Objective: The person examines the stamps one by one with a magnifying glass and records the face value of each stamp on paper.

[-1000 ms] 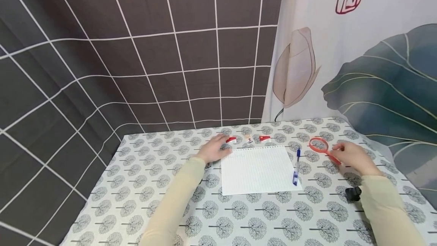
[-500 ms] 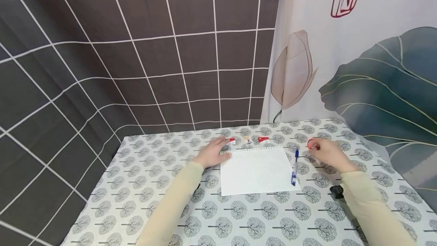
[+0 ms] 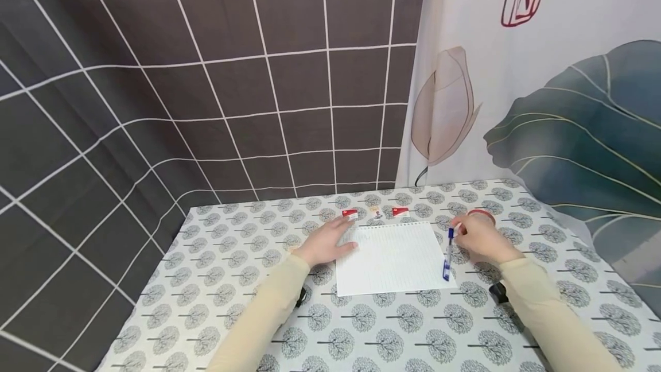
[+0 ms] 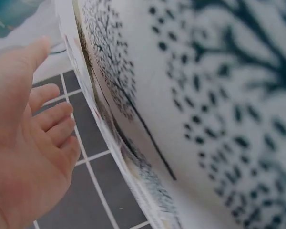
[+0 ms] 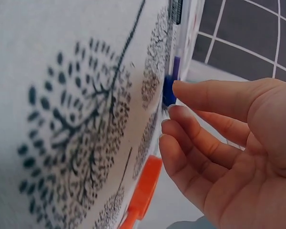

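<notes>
A blue pen [image 3: 448, 260] with a clear barrel lies along the right edge of a lined spiral-bound paper pad [image 3: 387, 260]. The thumb and index fingertip of my right hand [image 3: 480, 237] pinch at its blue cap [image 5: 169, 90], the other fingers curled beneath. Behind that hand lies a red-orange magnifying glass [image 3: 485, 214], mostly hidden in the head view; its orange handle [image 5: 145, 188] shows in the right wrist view. My left hand [image 3: 326, 243] is at the pad's upper left edge, palm sideways, fingers relaxed, holding nothing.
Beyond the pad lie a red-and-white card [image 3: 349, 213], a small picture piece [image 3: 376, 212] and another red-and-white card [image 3: 400, 211] in a row. A tree-print cloth [image 3: 361, 337] covers the table. Grid-patterned and leaf-patterned curtains [image 3: 289, 85] hang behind it.
My right hand has moved left, from the magnifying glass's handle across its ring to the pen's cap. The left hand has shifted slightly towards me, uncovering more of the left card.
</notes>
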`<state>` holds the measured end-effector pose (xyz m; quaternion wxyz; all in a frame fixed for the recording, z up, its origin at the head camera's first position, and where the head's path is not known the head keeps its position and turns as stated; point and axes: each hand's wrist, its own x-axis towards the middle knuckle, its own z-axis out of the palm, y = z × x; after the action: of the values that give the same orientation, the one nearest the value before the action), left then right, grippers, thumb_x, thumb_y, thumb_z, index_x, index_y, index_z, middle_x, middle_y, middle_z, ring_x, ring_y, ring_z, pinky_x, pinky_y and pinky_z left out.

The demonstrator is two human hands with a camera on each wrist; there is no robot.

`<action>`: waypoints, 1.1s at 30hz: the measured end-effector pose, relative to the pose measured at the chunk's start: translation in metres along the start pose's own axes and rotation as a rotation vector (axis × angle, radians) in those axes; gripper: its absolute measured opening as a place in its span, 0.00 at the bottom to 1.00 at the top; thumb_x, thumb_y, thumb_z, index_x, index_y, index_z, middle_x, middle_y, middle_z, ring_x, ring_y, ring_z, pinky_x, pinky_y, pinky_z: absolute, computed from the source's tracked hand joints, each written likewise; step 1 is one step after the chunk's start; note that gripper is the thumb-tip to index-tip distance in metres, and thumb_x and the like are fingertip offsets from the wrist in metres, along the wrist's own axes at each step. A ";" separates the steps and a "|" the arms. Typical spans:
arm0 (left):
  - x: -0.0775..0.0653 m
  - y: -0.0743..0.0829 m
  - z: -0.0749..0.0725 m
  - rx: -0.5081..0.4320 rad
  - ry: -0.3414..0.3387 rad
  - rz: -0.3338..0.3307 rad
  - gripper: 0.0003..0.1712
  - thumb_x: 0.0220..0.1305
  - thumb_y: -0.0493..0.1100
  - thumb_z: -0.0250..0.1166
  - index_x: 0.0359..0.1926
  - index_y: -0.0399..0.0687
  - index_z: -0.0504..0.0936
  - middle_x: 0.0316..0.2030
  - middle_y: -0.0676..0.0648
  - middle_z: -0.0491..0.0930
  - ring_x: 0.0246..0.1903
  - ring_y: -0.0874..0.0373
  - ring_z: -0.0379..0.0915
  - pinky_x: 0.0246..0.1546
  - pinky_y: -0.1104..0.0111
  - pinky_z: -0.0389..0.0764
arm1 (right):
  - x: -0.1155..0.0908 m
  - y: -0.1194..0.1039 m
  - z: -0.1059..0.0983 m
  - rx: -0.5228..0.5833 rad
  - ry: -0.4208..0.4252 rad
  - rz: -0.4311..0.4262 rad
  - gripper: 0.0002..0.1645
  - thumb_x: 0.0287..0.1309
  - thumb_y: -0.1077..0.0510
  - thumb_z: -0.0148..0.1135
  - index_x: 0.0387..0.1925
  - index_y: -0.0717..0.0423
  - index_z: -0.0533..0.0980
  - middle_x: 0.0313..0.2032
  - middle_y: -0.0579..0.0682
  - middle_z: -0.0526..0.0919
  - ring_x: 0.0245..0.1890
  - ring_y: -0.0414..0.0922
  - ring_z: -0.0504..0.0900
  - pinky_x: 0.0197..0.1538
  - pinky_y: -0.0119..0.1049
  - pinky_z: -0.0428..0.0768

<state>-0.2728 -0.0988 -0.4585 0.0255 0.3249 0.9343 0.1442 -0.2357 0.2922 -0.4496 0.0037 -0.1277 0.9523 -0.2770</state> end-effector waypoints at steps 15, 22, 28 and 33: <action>-0.001 0.015 0.005 0.093 -0.066 0.010 0.44 0.71 0.64 0.57 0.77 0.43 0.60 0.74 0.41 0.61 0.73 0.45 0.57 0.74 0.55 0.59 | 0.011 -0.003 0.003 -0.045 -0.077 -0.081 0.21 0.53 0.75 0.59 0.51 0.69 0.80 0.28 0.51 0.78 0.25 0.42 0.72 0.29 0.36 0.75; 0.000 0.017 0.006 0.104 -0.116 -0.029 0.44 0.72 0.66 0.55 0.76 0.42 0.62 0.76 0.42 0.59 0.74 0.47 0.56 0.73 0.55 0.61 | 0.014 -0.004 0.002 -0.061 -0.081 -0.073 0.18 0.52 0.75 0.60 0.47 0.71 0.81 0.30 0.53 0.80 0.29 0.44 0.76 0.37 0.43 0.81; 0.000 0.018 0.012 0.077 -0.145 -0.041 0.43 0.72 0.66 0.55 0.75 0.42 0.63 0.76 0.42 0.58 0.74 0.48 0.55 0.74 0.59 0.60 | 0.011 -0.004 0.004 -0.063 -0.091 -0.059 0.15 0.54 0.75 0.60 0.45 0.72 0.80 0.26 0.49 0.76 0.25 0.43 0.70 0.31 0.38 0.74; 0.003 0.020 0.012 0.070 -0.151 -0.044 0.43 0.73 0.64 0.55 0.76 0.42 0.62 0.76 0.42 0.56 0.75 0.48 0.53 0.74 0.59 0.58 | 0.012 -0.003 0.006 -0.059 -0.087 -0.041 0.14 0.57 0.72 0.61 0.46 0.72 0.79 0.24 0.47 0.74 0.21 0.42 0.68 0.28 0.35 0.69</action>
<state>-0.2612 -0.0794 -0.4643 0.0877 0.3149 0.9411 0.0860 -0.2461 0.2833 -0.4520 0.0355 -0.1590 0.9562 -0.2430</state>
